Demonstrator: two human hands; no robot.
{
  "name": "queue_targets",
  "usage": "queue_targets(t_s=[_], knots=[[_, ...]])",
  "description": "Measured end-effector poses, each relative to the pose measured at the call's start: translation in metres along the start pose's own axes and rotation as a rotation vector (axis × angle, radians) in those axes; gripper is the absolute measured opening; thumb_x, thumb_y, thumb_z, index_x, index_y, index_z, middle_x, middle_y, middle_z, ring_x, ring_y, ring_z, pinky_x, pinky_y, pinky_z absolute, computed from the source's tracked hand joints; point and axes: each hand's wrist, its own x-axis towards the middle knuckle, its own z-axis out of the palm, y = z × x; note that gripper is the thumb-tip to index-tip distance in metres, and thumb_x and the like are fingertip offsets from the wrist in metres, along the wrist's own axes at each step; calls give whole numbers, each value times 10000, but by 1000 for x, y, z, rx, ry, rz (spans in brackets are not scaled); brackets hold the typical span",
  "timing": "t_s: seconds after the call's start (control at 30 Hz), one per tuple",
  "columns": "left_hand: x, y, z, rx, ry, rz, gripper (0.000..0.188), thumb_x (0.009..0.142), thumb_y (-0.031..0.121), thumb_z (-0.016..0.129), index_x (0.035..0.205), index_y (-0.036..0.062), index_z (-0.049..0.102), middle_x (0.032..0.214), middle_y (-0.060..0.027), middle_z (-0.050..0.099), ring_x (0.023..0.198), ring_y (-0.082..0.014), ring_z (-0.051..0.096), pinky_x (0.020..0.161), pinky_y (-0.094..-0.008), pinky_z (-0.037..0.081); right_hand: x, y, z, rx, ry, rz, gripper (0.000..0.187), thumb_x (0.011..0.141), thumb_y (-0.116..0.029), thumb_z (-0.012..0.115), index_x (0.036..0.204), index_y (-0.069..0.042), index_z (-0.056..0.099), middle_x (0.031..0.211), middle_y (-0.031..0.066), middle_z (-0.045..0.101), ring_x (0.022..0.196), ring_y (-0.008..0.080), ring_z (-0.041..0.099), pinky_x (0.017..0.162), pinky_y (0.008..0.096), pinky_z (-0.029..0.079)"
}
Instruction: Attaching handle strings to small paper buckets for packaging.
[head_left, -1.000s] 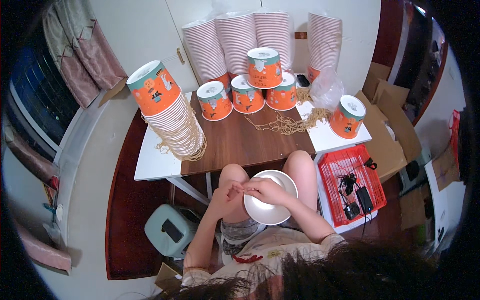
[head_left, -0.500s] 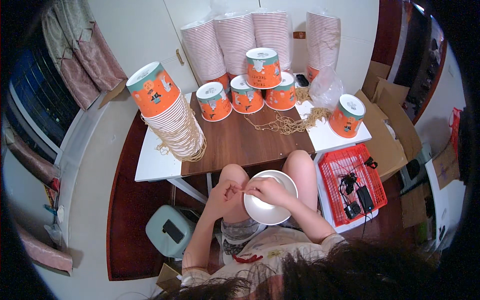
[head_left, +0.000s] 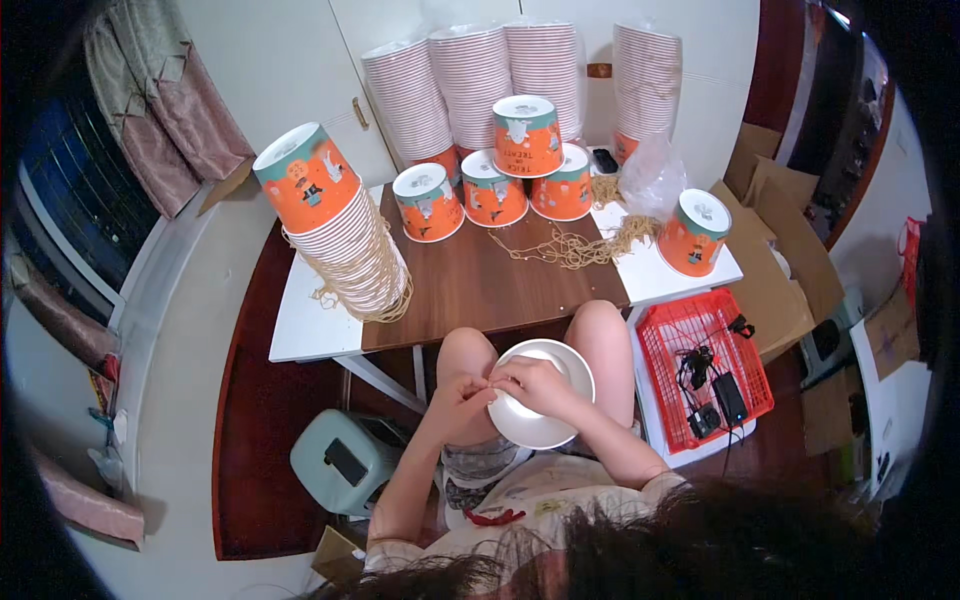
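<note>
A white-lined paper bucket rests in my lap between my thighs, its open mouth facing up. My left hand is at the bucket's left rim, its thumb and fingers pinched together. My right hand reaches across the mouth and grips the same stretch of rim, fingertips meeting those of the left. Whatever small thing lies between the fingertips is too hidden to name. On the table, a leaning stack of buckets has tan cords hanging down its side.
Several upturned orange buckets stand on the table, with a heap of tan cords and a clear plastic bag. Tall wrapped bucket stacks stand behind. A red basket with black adapters is at right; a grey-green bin at left.
My left hand has moved slightly right and in against the bucket rim, closing the small gap between the two hands' fingertips. The bucket and table items stay put.
</note>
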Motion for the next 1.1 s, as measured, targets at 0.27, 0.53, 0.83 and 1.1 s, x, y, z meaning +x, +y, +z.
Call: queue_targets(t_s=[0.27, 0.53, 0.83, 1.1], knots=[[-6, 11, 5, -248, -117, -54, 113, 832, 110, 557, 874, 8, 582, 799, -16, 596, 718, -70, 544, 649, -192, 435, -13, -15, -5, 12, 93, -4, 74, 752, -122, 582, 799, -67, 602, 762, 95, 584, 701, 275, 579, 621, 350, 467], [-27, 27, 23, 84, 0, -150, 106, 823, 108, 550, 840, 5, 568, 720, -3, 562, 626, -57, 515, 554, -197, 422, -48, -16, 11, 70, 158, 131, 66, 751, -112, 614, 787, -57, 614, 727, 104, 587, 646, 255, 588, 572, 324, 470], [-31, 20, 27, 307, 116, -44, 126, 777, 124, 591, 832, 10, 588, 645, -40, 571, 548, -85, 511, 514, -219, 411, -51, -12, 18, 100, 175, 116, 81, 739, -87, 628, 812, -53, 616, 717, 106, 586, 627, 252, 589, 557, 319, 472], [-33, 28, 29, 458, 172, -23, 154, 742, 167, 628, 826, 40, 603, 626, -80, 571, 549, -124, 550, 523, -244, 432, -52, -12, 18, 109, 163, 127, 88, 743, -85, 622, 824, -54, 618, 740, 107, 593, 627, 253, 588, 561, 319, 473]])
